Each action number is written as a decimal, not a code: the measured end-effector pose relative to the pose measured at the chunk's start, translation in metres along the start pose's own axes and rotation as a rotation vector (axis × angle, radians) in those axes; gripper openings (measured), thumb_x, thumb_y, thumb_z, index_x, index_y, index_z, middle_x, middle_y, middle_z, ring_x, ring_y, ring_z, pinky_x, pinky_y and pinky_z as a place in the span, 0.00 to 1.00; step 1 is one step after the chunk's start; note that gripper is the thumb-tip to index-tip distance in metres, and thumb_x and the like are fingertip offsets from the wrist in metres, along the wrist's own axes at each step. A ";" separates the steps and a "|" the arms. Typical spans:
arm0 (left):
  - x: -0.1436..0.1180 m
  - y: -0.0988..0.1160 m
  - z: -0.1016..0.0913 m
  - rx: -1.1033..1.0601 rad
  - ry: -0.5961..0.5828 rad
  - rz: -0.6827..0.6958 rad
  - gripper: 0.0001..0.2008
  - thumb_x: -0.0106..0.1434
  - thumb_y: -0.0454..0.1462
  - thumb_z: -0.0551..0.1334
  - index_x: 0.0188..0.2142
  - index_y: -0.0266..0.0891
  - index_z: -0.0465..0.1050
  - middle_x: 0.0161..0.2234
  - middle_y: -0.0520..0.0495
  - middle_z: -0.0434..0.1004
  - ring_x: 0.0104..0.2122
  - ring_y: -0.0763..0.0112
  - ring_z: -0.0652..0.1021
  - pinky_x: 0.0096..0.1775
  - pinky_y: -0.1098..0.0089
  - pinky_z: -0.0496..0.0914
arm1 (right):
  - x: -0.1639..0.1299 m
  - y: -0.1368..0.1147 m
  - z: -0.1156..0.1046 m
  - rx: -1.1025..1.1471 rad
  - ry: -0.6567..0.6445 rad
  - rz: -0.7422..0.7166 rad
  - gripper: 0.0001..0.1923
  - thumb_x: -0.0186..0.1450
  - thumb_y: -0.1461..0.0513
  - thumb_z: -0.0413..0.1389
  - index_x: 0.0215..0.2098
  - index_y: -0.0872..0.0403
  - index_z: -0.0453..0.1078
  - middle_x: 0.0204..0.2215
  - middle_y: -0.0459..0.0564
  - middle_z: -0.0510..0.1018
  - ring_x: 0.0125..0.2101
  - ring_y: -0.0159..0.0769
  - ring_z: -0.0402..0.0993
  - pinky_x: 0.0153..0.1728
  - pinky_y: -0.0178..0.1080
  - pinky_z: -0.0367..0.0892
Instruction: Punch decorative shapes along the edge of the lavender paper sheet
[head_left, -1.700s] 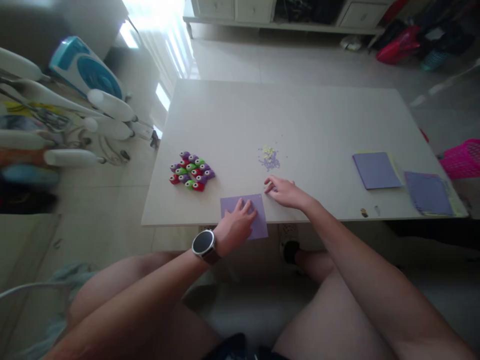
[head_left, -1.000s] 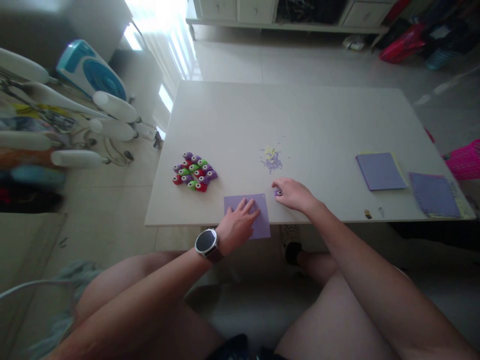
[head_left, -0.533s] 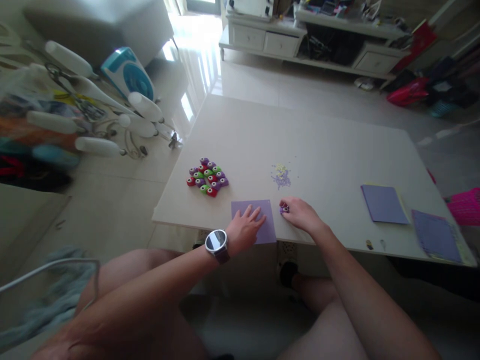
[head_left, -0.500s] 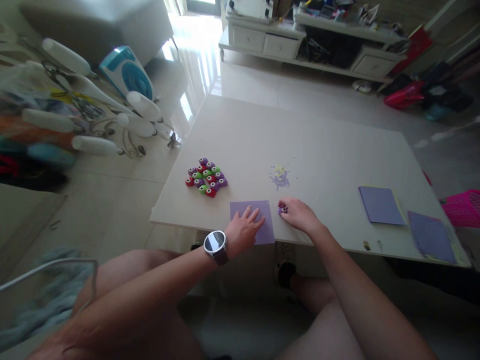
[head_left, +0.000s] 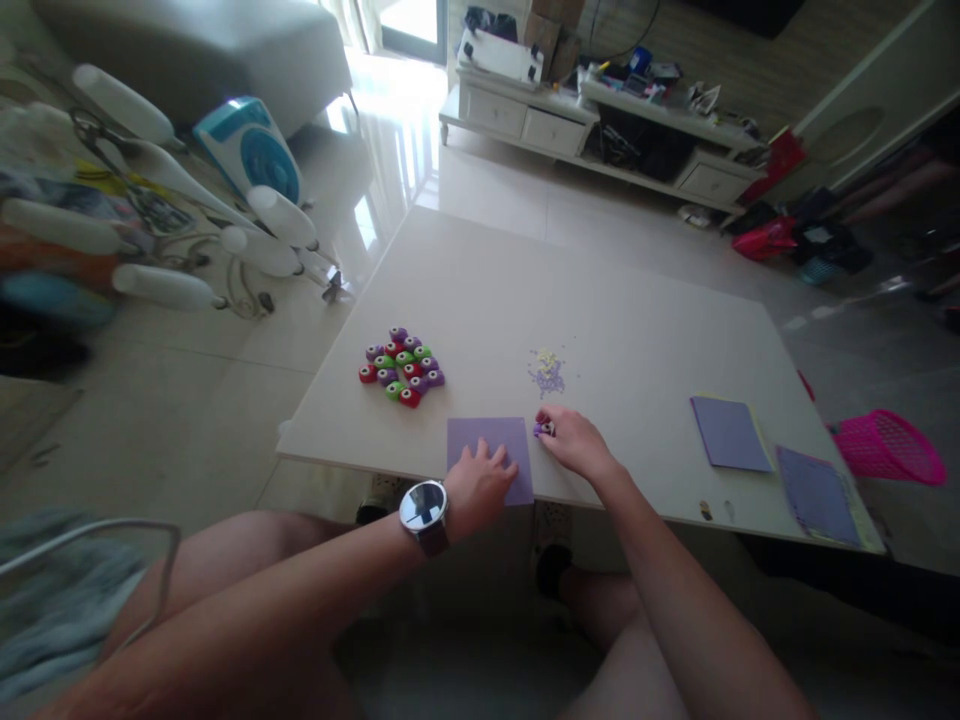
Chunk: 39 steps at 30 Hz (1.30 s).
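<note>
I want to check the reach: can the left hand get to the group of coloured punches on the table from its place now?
Probably yes. The left hand rests on the purple sheet, and the coloured punches lie just beyond, with only bare table between.

Flat lilac paper sheet (head_left: pixel 487 445) at table's near edge, small purple punch (head_left: pixel 543 429) just beside it

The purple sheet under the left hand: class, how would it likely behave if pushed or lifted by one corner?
The purple sheet looks thin and lies flat, so it would probably droop if lifted by a corner. It overhangs the table edge, so a push might slide it off. The left hand rests on it, likely to stop it slipping.
</note>
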<state>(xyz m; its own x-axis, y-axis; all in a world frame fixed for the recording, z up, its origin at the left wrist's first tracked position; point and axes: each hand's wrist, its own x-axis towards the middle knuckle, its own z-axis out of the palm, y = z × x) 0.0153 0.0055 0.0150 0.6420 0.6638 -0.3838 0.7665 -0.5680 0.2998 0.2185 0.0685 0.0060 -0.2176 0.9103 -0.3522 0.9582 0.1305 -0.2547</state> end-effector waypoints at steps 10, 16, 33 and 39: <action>0.003 0.003 -0.007 0.009 -0.036 0.007 0.23 0.68 0.33 0.61 0.62 0.36 0.71 0.60 0.29 0.72 0.61 0.36 0.72 0.54 0.46 0.72 | 0.005 0.029 -0.009 0.044 0.055 0.068 0.06 0.66 0.66 0.60 0.41 0.51 0.75 0.40 0.51 0.84 0.41 0.39 0.79 0.40 0.35 0.66; 0.002 -0.001 -0.002 0.025 -0.037 0.019 0.24 0.67 0.34 0.62 0.62 0.36 0.71 0.62 0.31 0.71 0.63 0.33 0.70 0.55 0.46 0.73 | -0.014 0.093 -0.015 0.057 0.118 0.247 0.05 0.64 0.65 0.61 0.39 0.51 0.75 0.41 0.52 0.84 0.42 0.39 0.79 0.41 0.36 0.67; 0.014 -0.004 0.006 0.009 -0.007 0.052 0.24 0.66 0.35 0.63 0.61 0.35 0.72 0.68 0.30 0.63 0.68 0.28 0.63 0.58 0.44 0.71 | -0.060 0.200 -0.016 -0.174 0.088 0.867 0.23 0.62 0.55 0.62 0.55 0.49 0.75 0.52 0.61 0.82 0.52 0.58 0.79 0.46 0.52 0.73; 0.013 -0.027 -0.008 -0.009 0.107 -0.012 0.20 0.67 0.38 0.64 0.58 0.38 0.74 0.64 0.32 0.69 0.66 0.35 0.67 0.58 0.46 0.71 | -0.038 0.137 -0.033 -0.136 0.202 0.526 0.24 0.66 0.50 0.58 0.56 0.51 0.74 0.55 0.59 0.80 0.56 0.54 0.75 0.54 0.50 0.71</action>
<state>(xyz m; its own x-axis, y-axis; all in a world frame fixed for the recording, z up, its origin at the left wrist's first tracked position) 0.0033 0.0339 0.0089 0.6304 0.7192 -0.2922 0.7743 -0.5554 0.3033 0.3642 0.0646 0.0140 0.3210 0.9217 -0.2178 0.9462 -0.3222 0.0307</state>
